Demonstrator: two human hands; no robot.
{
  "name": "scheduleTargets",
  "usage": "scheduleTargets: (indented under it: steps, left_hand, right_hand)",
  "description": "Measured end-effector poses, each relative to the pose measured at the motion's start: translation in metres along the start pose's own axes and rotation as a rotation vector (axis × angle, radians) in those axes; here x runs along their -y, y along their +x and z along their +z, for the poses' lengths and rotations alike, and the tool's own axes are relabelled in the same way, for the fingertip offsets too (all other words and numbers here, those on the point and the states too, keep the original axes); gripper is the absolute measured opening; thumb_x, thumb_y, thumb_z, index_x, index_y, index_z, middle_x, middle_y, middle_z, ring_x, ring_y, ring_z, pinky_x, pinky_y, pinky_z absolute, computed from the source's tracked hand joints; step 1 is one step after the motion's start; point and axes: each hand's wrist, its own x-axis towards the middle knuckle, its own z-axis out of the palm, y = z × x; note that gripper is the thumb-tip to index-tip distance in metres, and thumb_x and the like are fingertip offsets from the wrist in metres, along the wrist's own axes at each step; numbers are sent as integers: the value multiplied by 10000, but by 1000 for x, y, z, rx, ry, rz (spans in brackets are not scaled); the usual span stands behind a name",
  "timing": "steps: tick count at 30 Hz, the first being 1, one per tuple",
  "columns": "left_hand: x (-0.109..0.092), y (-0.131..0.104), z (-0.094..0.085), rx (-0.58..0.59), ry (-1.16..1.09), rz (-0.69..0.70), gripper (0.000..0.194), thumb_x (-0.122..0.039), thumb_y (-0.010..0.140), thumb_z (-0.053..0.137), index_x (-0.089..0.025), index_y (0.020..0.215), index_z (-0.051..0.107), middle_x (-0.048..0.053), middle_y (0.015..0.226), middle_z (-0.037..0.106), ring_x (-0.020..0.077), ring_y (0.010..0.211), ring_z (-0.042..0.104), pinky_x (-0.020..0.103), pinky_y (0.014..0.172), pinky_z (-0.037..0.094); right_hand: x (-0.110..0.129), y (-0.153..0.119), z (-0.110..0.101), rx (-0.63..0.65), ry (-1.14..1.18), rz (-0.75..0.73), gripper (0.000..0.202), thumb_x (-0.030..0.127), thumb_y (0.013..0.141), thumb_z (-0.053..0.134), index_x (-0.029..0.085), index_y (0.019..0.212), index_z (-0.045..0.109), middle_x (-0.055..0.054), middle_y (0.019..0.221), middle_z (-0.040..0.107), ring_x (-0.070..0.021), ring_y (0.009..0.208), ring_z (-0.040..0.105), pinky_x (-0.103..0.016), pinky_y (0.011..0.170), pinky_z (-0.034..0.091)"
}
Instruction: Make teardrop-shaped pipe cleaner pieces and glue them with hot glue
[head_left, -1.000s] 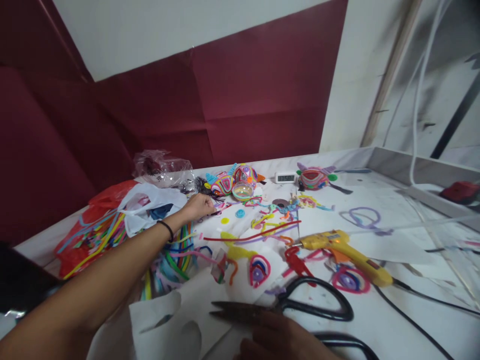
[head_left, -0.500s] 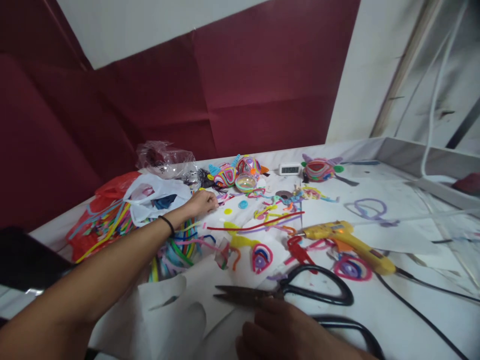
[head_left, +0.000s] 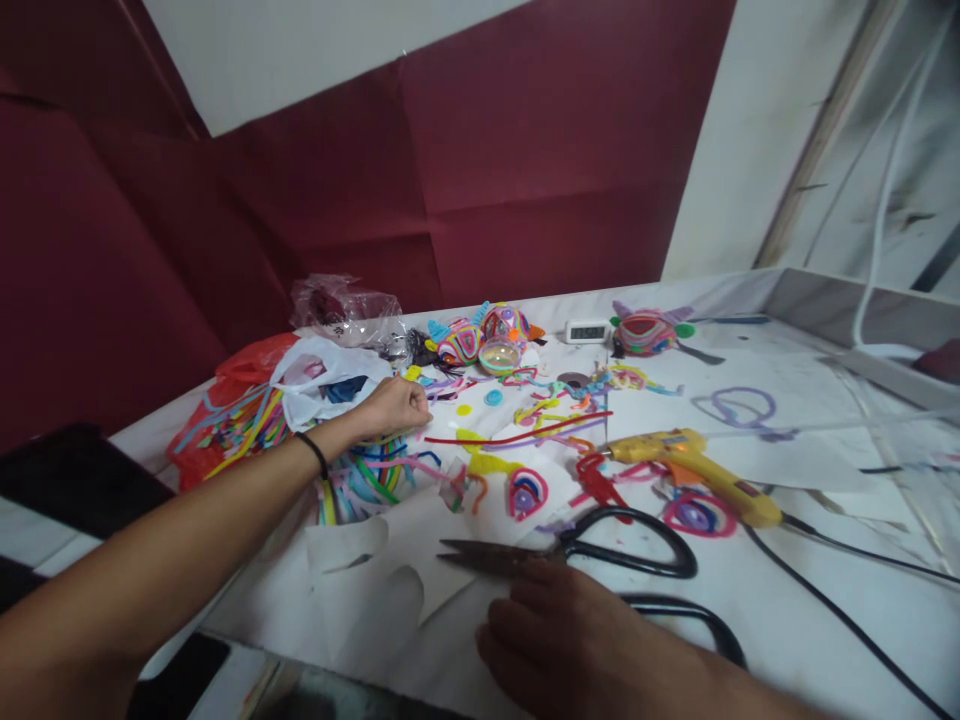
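Observation:
My left hand (head_left: pixel 399 408), a black band at its wrist, is closed beside the white plastic bag (head_left: pixel 311 385) and loose pipe cleaners (head_left: pixel 375 478). Anything between its fingers is too small or hidden to name. Nearer to me, my right hand (head_left: pixel 536 635) is curled over the middle of black-handled scissors (head_left: pixel 480 556), their blades pointing left and their handles apart. Beyond the blades lies a coiled pink, white and blue pipe-cleaner piece (head_left: pixel 527 493) by a yellow one (head_left: pixel 487 462). A red pipe cleaner (head_left: pixel 517 435) stretches across the table right of my left hand.
A yellow glue gun (head_left: pixel 694 465) lies at right with its black cord (head_left: pixel 832 625) trailing. Cut white paper (head_left: pixel 367 590) covers the near left. Farther back are a digital clock (head_left: pixel 587 332), a clear bowl (head_left: pixel 499 357) and a colourful fish-like ornament (head_left: pixel 645 332).
The view has shifted slightly, showing more of the near table edge. My left hand has moved a little nearer, its fingers more curled. My right hand stays over the scissors.

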Motion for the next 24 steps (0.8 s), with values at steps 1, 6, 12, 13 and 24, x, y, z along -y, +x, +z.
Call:
scheduleTargets:
  steps: [1, 6, 12, 13, 24]
  left_hand:
    - [1, -2, 1, -10, 2, 0, 336, -349, 884, 579, -146, 1152, 578, 71, 1173, 591, 232, 988, 602, 403, 810, 531]
    - [3, -14, 0, -77, -20, 30, 240, -348, 853, 611, -124, 935, 639, 25, 908, 649, 165, 785, 614, 299, 683, 510]
    - [-10, -31, -6, -89, -125, 154, 198, -341, 716, 624, -153, 657, 648, -35, 562, 579, 107, 551, 500, 200, 519, 327]
    - [-14, -35, -7, -75, -137, 176, 205, -349, 718, 606, -156, 666, 651, -31, 570, 588, 109, 556, 501, 199, 526, 329]
    - [-61, -62, -11, 37, -138, 292, 296, -347, 817, 445, -162, 665, 619, -6, 616, 604, 126, 582, 516, 212, 571, 352]
  right_hand:
    - [1, 0, -2, 28, 9, 3, 37, 160, 850, 584, 151, 818, 569, 4, 696, 544, -146, 575, 455, -314, 536, 347]
    - [5, 0, -10, 87, 27, 8, 56, 159, 859, 570, 160, 803, 561, 5, 729, 543, -148, 593, 436, -322, 563, 347]
    - [0, -3, -10, 124, 34, 22, 166, 132, 920, 481, 168, 766, 531, 9, 727, 541, -145, 613, 423, -313, 576, 292]
    - [-3, -3, -11, 148, 46, 48, 185, 141, 933, 463, 170, 763, 529, 7, 733, 547, -145, 627, 433, -312, 584, 289]
    - [-27, -33, -43, 259, 76, 429, 179, 103, 909, 460, 170, 845, 612, -21, 770, 591, -146, 658, 507, -280, 589, 297]
